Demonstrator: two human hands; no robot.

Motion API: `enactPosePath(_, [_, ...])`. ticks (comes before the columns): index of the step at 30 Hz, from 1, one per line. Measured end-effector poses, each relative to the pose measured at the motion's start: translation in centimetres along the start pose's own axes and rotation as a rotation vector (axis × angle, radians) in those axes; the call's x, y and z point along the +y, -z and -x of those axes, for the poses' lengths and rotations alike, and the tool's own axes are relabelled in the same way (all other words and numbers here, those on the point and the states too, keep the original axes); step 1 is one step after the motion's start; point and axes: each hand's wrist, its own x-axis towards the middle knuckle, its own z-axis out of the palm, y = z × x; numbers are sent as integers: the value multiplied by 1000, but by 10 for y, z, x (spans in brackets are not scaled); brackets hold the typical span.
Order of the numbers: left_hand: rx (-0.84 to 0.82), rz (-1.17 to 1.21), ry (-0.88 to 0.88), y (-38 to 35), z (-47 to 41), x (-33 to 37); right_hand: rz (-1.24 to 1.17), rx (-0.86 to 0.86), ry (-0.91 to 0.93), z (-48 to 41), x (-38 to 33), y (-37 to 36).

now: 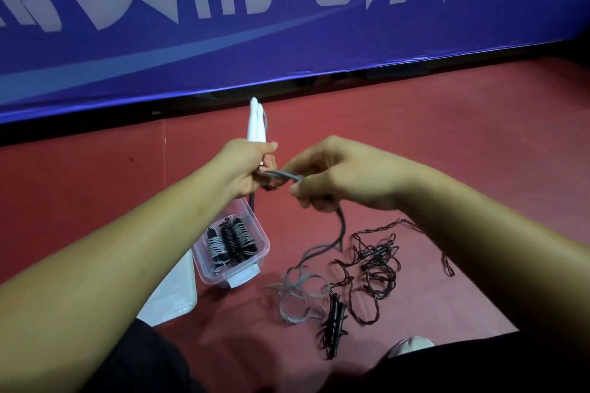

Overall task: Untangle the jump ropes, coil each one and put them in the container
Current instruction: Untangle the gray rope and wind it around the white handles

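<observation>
1. Left hand (247, 166): fingers closed round the pair of white handles (256, 123), held upright and together. This looks meant to give a firm core to wind on.
2. Right hand (332, 172): fingers pinching the grey rope (281, 174) just beside the left fist, the strand taut between the two hands, probably so each turn lies snug.
3. Grey rope, remainder: drops from the right hand to the floor (447, 137) and ends in loose loops there, slack enough to feed freely.
4. Dark rope (376, 268): a tangled heap on the floor, beside the grey loops and seemingly touching them; not yet sorted.
5. Black handles (333, 325): a bound pair lying near the grey loops, outside the box.
6. Container (265, 244): clear box, open, on the floor below the left hand, within easy reach; three coiled ropes (230, 243) lie side by side inside.
7. Lid (174, 293): set aside, next to the container.
</observation>
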Motion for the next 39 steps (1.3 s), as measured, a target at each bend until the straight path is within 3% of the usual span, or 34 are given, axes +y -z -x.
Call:
enactPosePath(2, [-15,-208,66,0,2,-7,116,54,31,2,-5,12])
enactPosePath(5, [-164,-396,201,-5,12,-16,221,162,48,5,-5,31])
enactPosePath(9, [-451,-382,394,-11,31,-10,266,315,23,8,9,55])
enactPosePath(18, [-604,-447,285,-18,46,-3,256,360,-27,12,24,71])
enactPosePath(22, [-630,-719,194,-19,50,-5,361,338,-25,12,24,75])
enactPosePath(26, [-655,-868,210,-16,48,-15,521,279,9,9,24,72])
enactPosePath(31, [-864,-801,304,-13,55,-15,515,300,48,5,29,77])
enactPosePath(34, [-925,-597,254,-15,57,-11,237,202,38,4,45,80])
enactPosePath(37, [-841,-314,179,-16,53,0,-154,79,-100,2,65,77])
enactPosePath(39, [-686,-169,159,-14,46,5,-238,90,-145,0,67,77])
